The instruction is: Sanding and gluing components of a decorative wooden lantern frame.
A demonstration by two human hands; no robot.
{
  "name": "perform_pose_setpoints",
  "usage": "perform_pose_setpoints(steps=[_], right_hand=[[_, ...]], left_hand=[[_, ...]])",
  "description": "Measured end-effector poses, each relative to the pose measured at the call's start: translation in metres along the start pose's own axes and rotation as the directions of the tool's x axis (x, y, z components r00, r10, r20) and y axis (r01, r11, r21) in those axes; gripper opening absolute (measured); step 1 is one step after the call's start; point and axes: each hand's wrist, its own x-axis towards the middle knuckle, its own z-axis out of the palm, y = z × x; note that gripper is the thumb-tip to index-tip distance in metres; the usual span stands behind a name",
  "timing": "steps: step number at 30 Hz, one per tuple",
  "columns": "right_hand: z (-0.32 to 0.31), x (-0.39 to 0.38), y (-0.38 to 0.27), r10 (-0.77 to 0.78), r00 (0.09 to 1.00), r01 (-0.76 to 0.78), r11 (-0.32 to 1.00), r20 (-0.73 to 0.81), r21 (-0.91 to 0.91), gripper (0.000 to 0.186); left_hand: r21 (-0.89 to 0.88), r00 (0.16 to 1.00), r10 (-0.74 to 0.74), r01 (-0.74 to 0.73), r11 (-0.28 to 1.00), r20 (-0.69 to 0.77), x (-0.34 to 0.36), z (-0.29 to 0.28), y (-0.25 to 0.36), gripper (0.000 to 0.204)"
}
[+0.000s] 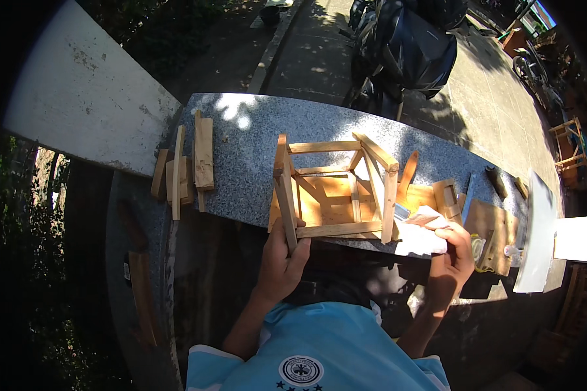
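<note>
Two bare hands are seen over one speckled grey stone table [248,130]. By the left hand [284,264], one open, box-like frame of light wooden bars [339,229] is grasped at its near left corner, fingers and thumb closed around the leg. By the right hand [451,260], one crumpled whitish sheet [421,238] is pinched; whether it is paper or cloth cannot be told. The frame is placed between the two hands, extending beyond and to the right of the left one, and to the left of the right one. Under it, one orange-brown wooden board [326,195] is seen. Beyond the right hand, slightly to its left, one upright orange-brown rounded handle [408,171] is found. Far to the left of the left hand, at least five loose wooden pieces [203,153] are grouped.
</note>
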Motion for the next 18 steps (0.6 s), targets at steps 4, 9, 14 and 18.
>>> perform_pose_setpoints(steps=[4,9,14,18], right_hand=[[-0.006,-0.013,0.037,0.037,0.993,-0.060,0.977,-0.113,-0.206,0.016],[0.002,-0.033,0.077,0.112,0.971,-0.181,0.920,-0.209,-0.347,0.016],[0.005,-0.041,0.095,0.128,0.962,-0.206,0.922,-0.243,-0.327,0.014],[0.008,-0.042,0.101,0.093,0.937,-0.210,0.920,-0.336,-0.332,0.018]], left_hand=[[-0.010,1.000,-0.024,0.024,1.000,-0.002,0.004,-0.003,0.006,0.021],[-0.024,0.998,-0.045,0.044,0.999,-0.045,0.002,0.002,0.006,0.027],[0.024,0.995,-0.010,0.012,1.000,-0.101,-0.001,0.005,-0.001,0.033],[0.011,0.993,-0.011,0.013,1.000,-0.119,-0.001,0.000,-0.007,0.040]])
